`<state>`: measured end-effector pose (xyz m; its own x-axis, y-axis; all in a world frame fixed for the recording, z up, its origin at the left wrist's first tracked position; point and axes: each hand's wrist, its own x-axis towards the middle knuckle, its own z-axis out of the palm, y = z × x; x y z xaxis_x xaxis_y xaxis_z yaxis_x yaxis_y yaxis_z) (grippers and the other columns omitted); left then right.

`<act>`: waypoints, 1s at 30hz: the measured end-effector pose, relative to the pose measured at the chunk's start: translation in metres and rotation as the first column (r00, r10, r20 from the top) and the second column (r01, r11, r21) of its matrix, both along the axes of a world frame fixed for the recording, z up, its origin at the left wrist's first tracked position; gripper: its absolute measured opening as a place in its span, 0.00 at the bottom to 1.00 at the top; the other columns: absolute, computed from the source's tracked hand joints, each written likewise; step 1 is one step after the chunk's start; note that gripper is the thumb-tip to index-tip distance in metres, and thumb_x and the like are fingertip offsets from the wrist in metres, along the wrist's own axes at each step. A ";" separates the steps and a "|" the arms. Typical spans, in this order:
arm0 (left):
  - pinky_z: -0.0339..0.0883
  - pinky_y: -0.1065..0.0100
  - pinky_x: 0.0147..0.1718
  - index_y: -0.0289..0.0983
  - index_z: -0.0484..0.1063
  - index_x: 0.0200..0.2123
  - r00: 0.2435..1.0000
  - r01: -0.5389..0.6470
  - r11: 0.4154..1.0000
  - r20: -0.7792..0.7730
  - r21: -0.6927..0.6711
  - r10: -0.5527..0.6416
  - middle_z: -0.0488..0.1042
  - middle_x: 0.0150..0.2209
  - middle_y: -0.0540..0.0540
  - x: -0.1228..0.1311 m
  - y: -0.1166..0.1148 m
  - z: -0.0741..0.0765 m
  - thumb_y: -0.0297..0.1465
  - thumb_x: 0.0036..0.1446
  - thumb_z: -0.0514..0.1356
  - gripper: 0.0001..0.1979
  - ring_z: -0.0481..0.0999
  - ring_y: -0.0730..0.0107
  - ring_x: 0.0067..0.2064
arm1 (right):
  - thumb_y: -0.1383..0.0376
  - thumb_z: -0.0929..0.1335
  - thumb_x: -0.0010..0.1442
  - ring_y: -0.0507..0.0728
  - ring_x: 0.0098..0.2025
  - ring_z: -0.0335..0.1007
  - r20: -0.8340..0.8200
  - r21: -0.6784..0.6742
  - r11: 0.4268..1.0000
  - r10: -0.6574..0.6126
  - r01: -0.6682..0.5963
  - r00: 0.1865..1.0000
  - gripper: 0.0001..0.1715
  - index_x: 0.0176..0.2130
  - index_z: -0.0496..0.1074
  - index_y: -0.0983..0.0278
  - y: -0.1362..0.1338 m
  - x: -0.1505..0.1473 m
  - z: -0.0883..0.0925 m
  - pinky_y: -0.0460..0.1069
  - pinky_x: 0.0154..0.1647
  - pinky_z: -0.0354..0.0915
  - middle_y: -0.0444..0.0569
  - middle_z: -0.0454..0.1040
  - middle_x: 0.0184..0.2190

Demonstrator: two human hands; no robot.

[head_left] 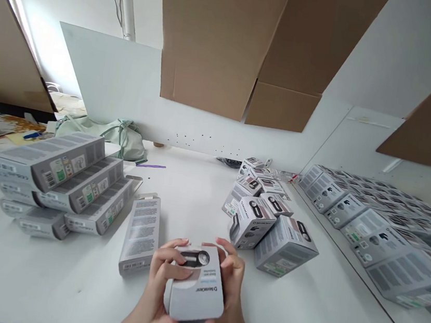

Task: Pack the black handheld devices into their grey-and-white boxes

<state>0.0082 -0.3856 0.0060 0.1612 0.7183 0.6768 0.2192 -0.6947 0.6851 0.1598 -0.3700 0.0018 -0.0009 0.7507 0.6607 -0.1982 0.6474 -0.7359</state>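
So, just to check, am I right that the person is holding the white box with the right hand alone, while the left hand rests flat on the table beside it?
Not quite: the left hand is not resting on the table. It also grips the white box, alongside the right hand, so both hands hold it, as the head view shows.

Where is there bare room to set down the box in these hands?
Free tabletop lies between the lying box and the cluster of boxes, and left of the left hand, below the stack. Crowded: that stack and cluster.
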 end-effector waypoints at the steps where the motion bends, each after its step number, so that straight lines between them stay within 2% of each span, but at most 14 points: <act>1: 0.66 0.46 0.54 0.49 0.65 0.48 1.000 -0.019 1.000 -0.006 0.021 0.019 0.59 0.46 0.44 0.002 -0.002 0.000 0.56 0.60 0.47 0.23 0.58 0.45 0.63 | 0.32 0.67 0.46 0.66 0.58 0.67 0.052 0.002 1.000 0.019 -0.020 0.998 0.43 0.51 0.56 0.50 -0.002 0.003 0.004 0.60 0.50 0.72 0.54 0.57 0.59; 2: 0.65 0.45 0.55 0.49 0.64 0.49 0.999 -0.041 0.998 -0.023 0.043 0.042 0.59 0.46 0.44 0.003 -0.003 0.000 0.53 0.62 0.48 0.20 0.57 0.45 0.64 | 0.33 0.67 0.48 0.68 0.61 0.63 0.144 -0.008 0.999 0.037 -0.036 0.989 0.41 0.52 0.58 0.50 -0.004 0.007 0.008 0.61 0.53 0.70 0.54 0.59 0.59; 4: 0.64 0.45 0.56 0.49 0.63 0.51 0.994 -0.086 0.992 -0.062 0.096 0.093 0.59 0.46 0.44 0.007 -0.005 -0.002 0.46 0.66 0.48 0.16 0.57 0.47 0.64 | 0.41 0.68 0.56 0.68 0.66 0.57 0.336 -0.030 0.998 0.064 -0.057 0.940 0.30 0.53 0.65 0.50 -0.008 0.018 0.020 0.63 0.59 0.65 0.52 0.65 0.57; 6: 0.64 0.46 0.57 0.49 0.63 0.53 0.988 -0.127 0.981 -0.071 0.149 0.138 0.59 0.46 0.44 0.009 -0.006 -0.006 0.42 0.67 0.47 0.14 0.58 0.50 0.64 | 0.48 0.68 0.61 0.66 0.66 0.57 0.445 -0.011 0.998 0.061 -0.063 0.893 0.18 0.48 0.71 0.50 -0.010 0.025 0.030 0.63 0.62 0.61 0.50 0.71 0.50; 11: 0.64 0.48 0.58 0.48 0.64 0.55 0.984 -0.174 0.970 -0.007 0.172 0.178 0.61 0.48 0.44 0.009 -0.003 -0.027 0.43 0.67 0.47 0.16 0.57 0.50 0.65 | 0.50 0.69 0.61 0.65 0.61 0.65 0.442 0.079 0.997 -0.030 -0.005 0.896 0.12 0.39 0.78 0.53 -0.009 0.025 0.043 0.65 0.62 0.62 0.49 0.78 0.39; 14: 0.65 0.49 0.58 0.50 0.57 0.60 0.987 -0.161 0.976 0.013 0.144 0.161 0.62 0.54 0.42 0.007 0.000 -0.038 0.47 0.64 0.51 0.23 0.62 0.53 0.63 | 0.53 0.69 0.62 0.65 0.58 0.69 0.408 0.086 0.995 -0.079 0.048 0.910 0.11 0.38 0.78 0.54 -0.008 0.022 0.056 0.64 0.61 0.63 0.48 0.79 0.34; 16: 0.65 0.48 0.57 0.52 0.52 0.64 0.993 -0.112 0.988 -0.023 0.102 0.115 0.58 0.61 0.39 0.006 -0.001 -0.040 0.49 0.61 0.54 0.30 0.61 0.51 0.64 | 0.54 0.68 0.63 0.64 0.55 0.73 0.366 0.061 0.995 -0.100 0.083 0.925 0.11 0.35 0.78 0.55 -0.006 0.022 0.067 0.62 0.58 0.66 0.47 0.79 0.28; 18: 0.65 0.47 0.58 0.54 0.48 0.66 0.994 -0.041 0.999 -0.102 0.015 0.043 0.52 0.66 0.38 0.006 -0.004 -0.038 0.47 0.60 0.58 0.34 0.58 0.48 0.67 | 0.56 0.68 0.64 0.64 0.52 0.75 0.334 -0.006 0.991 -0.123 0.132 0.934 0.12 0.31 0.78 0.56 -0.001 0.025 0.076 0.60 0.54 0.69 0.47 0.78 0.27; 20: 0.63 0.45 0.59 0.54 0.44 0.67 0.978 0.012 0.993 -0.207 -0.121 -0.037 0.51 0.68 0.37 0.006 -0.007 -0.037 0.40 0.57 0.64 0.41 0.57 0.46 0.68 | 0.54 0.67 0.64 0.64 0.52 0.74 0.326 -0.083 0.984 -0.122 0.157 0.937 0.14 0.32 0.78 0.57 0.006 0.029 0.079 0.58 0.52 0.70 0.49 0.79 0.33; 22: 0.63 0.43 0.59 0.52 0.40 0.68 0.956 0.018 0.969 -0.280 -0.245 -0.089 0.54 0.67 0.35 0.005 -0.009 -0.041 0.32 0.53 0.67 0.49 0.59 0.44 0.67 | 0.46 0.65 0.63 0.64 0.55 0.72 0.302 -0.124 0.986 -0.068 0.110 0.951 0.20 0.43 0.77 0.55 0.015 0.035 0.072 0.59 0.55 0.69 0.52 0.78 0.45; 23: 0.63 0.42 0.59 0.51 0.38 0.69 0.953 0.001 0.959 -0.292 -0.284 -0.087 0.56 0.66 0.34 0.004 -0.010 -0.045 0.29 0.51 0.68 0.51 0.61 0.42 0.66 | 0.41 0.64 0.61 0.65 0.57 0.70 0.276 -0.116 0.991 -0.029 0.064 0.961 0.29 0.51 0.73 0.54 0.018 0.037 0.066 0.60 0.57 0.68 0.53 0.75 0.51; 26: 0.63 0.38 0.57 0.51 0.36 0.69 0.963 -0.086 0.954 -0.268 -0.287 0.006 0.57 0.65 0.33 -0.001 -0.009 -0.053 0.26 0.51 0.66 0.51 0.62 0.39 0.65 | 0.35 0.66 0.52 0.67 0.61 0.66 0.253 -0.149 0.987 0.100 -0.063 0.962 0.52 0.66 0.53 0.54 0.021 0.043 0.046 0.62 0.58 0.67 0.57 0.65 0.62; 28: 0.63 0.38 0.57 0.52 0.35 0.69 0.971 -0.111 0.964 -0.232 -0.243 0.053 0.54 0.67 0.33 -0.004 -0.008 -0.048 0.27 0.53 0.66 0.51 0.59 0.38 0.66 | 0.40 0.70 0.53 0.66 0.63 0.64 0.297 -0.289 0.951 0.201 -0.113 0.933 0.54 0.68 0.48 0.54 0.016 0.043 0.039 0.61 0.60 0.66 0.58 0.63 0.63; 30: 0.62 0.39 0.58 0.54 0.37 0.68 0.981 -0.089 0.981 -0.186 -0.172 0.057 0.48 0.69 0.34 -0.007 -0.008 -0.032 0.29 0.54 0.66 0.50 0.54 0.39 0.69 | 0.47 0.71 0.57 0.65 0.64 0.63 0.318 -0.419 0.899 0.275 -0.126 0.907 0.48 0.68 0.50 0.54 0.009 0.038 0.039 0.61 0.62 0.63 0.57 0.64 0.63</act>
<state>0.0008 -0.3940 -0.0264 0.2110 0.8395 0.5007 0.3957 -0.5417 0.7416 0.1982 -0.3610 0.0404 -0.3605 0.8994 0.2473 0.0340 0.2776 -0.9601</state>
